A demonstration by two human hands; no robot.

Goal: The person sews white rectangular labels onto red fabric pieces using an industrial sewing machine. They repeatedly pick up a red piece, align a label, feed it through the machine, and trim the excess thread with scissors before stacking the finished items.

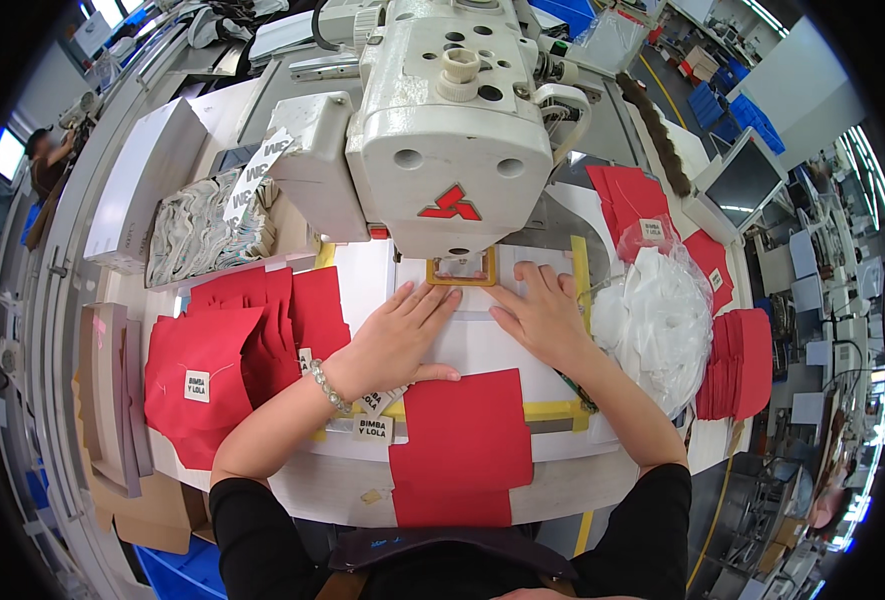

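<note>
Both of my hands lie beneath the head of a large white sewing machine [452,130]. My left hand [407,335] is flat, fingers stretched out, and its fingertips reach the left side of a small yellow-edged clamp frame [495,268]. My right hand [542,315] has its fingers spread, with the index fingertip beside the frame's right corner. White sheet material [482,345] lies under them. What sits inside the frame is too small to make out. A cut red fabric piece [462,440] extends from below my left hand to the table's front edge. Small pale labels [372,429] lie near my left wrist.
Red pieces [202,380] with labels are heaped at left, behind them a box of bundled pale strips [212,225]. At right are a clear bag of white material [657,320], a red stack [737,365] and a screen [745,182]. Yellow tape [542,411] borders the work area.
</note>
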